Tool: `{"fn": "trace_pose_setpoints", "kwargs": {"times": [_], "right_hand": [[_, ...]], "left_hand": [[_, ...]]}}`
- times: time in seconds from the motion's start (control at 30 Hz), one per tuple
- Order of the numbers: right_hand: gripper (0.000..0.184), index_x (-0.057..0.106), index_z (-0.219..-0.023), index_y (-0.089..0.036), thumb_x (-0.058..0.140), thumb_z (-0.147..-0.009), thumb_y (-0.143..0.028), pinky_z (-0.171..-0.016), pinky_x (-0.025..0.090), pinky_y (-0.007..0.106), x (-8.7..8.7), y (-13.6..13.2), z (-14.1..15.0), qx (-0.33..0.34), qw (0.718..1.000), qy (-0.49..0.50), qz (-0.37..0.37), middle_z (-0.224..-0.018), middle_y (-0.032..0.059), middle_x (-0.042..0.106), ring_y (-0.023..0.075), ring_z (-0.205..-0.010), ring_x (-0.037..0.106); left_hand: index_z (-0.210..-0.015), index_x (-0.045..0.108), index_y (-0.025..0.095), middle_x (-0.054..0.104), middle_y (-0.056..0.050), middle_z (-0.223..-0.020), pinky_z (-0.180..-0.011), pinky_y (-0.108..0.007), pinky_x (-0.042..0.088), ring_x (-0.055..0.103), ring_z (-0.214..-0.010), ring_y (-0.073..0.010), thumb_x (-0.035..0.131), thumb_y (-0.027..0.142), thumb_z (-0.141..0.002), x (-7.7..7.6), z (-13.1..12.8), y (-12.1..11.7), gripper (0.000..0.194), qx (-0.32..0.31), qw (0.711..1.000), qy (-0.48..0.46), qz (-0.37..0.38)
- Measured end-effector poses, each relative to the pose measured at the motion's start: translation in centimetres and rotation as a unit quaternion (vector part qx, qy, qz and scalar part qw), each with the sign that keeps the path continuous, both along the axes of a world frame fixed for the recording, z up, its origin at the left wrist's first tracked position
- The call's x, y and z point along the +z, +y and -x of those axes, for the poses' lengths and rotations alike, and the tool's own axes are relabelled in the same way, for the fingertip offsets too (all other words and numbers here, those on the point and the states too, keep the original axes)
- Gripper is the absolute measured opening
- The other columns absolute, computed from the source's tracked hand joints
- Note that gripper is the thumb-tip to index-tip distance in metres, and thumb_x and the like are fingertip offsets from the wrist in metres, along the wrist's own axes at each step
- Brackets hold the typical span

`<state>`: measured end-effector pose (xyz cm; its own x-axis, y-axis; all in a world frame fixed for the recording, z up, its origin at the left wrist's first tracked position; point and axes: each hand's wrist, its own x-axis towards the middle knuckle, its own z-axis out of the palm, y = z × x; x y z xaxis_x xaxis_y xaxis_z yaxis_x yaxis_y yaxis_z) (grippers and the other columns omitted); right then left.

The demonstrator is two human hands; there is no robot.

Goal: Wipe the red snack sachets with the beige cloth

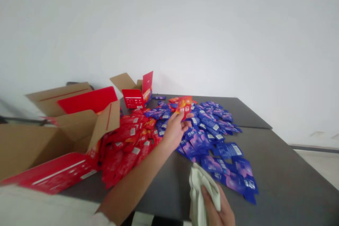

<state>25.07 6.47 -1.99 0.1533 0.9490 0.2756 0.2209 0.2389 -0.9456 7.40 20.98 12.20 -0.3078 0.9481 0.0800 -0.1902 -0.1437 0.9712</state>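
Note:
My left hand point(173, 130) reaches over the dark grey table and pinches a red-orange foil sachet point(183, 107) upright between its fingers. Just beneath that hand, a spread of blue-purple sachets point(205, 137) lies loosely overlapped. To its left is a heap of red sachets point(124, 148). My right hand point(218, 212) sits at the bottom of the view, shut on a crumpled pale green cloth point(201, 192). That hand is close to the lowest blue sachets, and part of it is cut off by the frame.
The dark grey table point(265, 173) runs out to a straight edge at the right. An open cardboard carton point(37, 148) with red-printed flaps stands at the left, and a smaller red-printed carton point(135, 93) stands behind the sachets. A white wall rises behind.

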Motion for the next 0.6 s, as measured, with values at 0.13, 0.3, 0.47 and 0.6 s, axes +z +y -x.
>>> {"fn": "trace_pose_setpoints", "kwargs": {"times": [0.13, 0.3, 0.47, 0.6], "right_hand": [[0.044, 0.078, -0.110, -0.020, 0.069, -0.086, -0.056, -0.085, 0.056, 0.029, -0.2, -0.1, -0.2, -0.023, 0.999, -0.011, 0.024, -0.104, 0.0068, 0.078, 0.0265, -0.096, 0.072], [0.053, 0.077, -0.114, -0.016, 0.067, -0.086, -0.059, -0.086, 0.055, 0.033, 1.0, -0.5, 0.3, -0.043, 0.998, -0.014, 0.048, -0.106, 0.0089, 0.078, 0.0299, -0.101, 0.070], [0.054, 0.076, -0.119, -0.015, 0.065, -0.087, -0.058, -0.089, 0.052, 0.035, 1.0, -0.6, 0.5, -0.049, 0.997, -0.032, 0.060, -0.108, 0.0098, 0.077, 0.0299, -0.103, 0.068], [0.056, 0.075, -0.119, -0.015, 0.064, -0.088, -0.061, -0.086, 0.051, 0.035, 1.0, -0.7, 0.6, -0.051, 0.995, -0.038, 0.071, -0.108, 0.0099, 0.076, 0.0295, -0.100, 0.068]], "left_hand": [[-0.102, 0.062, 0.020, 0.075, -0.008, -0.101, -0.050, -0.021, 0.034, 0.058, -0.055, -0.0076, 0.070, 0.049, -0.088, -3.1, 1.8, -12.3, 0.034, -0.161, 0.974, -0.146, 0.063], [-0.112, 0.063, 0.018, 0.077, -0.013, -0.104, -0.052, -0.023, 0.030, 0.056, -0.055, -0.0071, 0.074, 0.055, -0.083, -8.9, 4.8, -21.1, 0.048, -0.177, 0.954, -0.133, 0.200], [-0.111, 0.062, 0.017, 0.075, -0.015, -0.113, -0.053, -0.021, 0.032, 0.053, -0.059, -0.0059, 0.076, 0.050, -0.083, -11.5, 6.0, -22.9, 0.046, -0.139, 0.956, -0.140, 0.219], [-0.113, 0.060, 0.018, 0.072, -0.016, -0.118, -0.051, -0.021, 0.031, 0.055, -0.060, -0.0065, 0.071, 0.051, -0.085, -11.2, 6.1, -22.2, 0.045, -0.155, 0.964, -0.086, 0.198]]}}
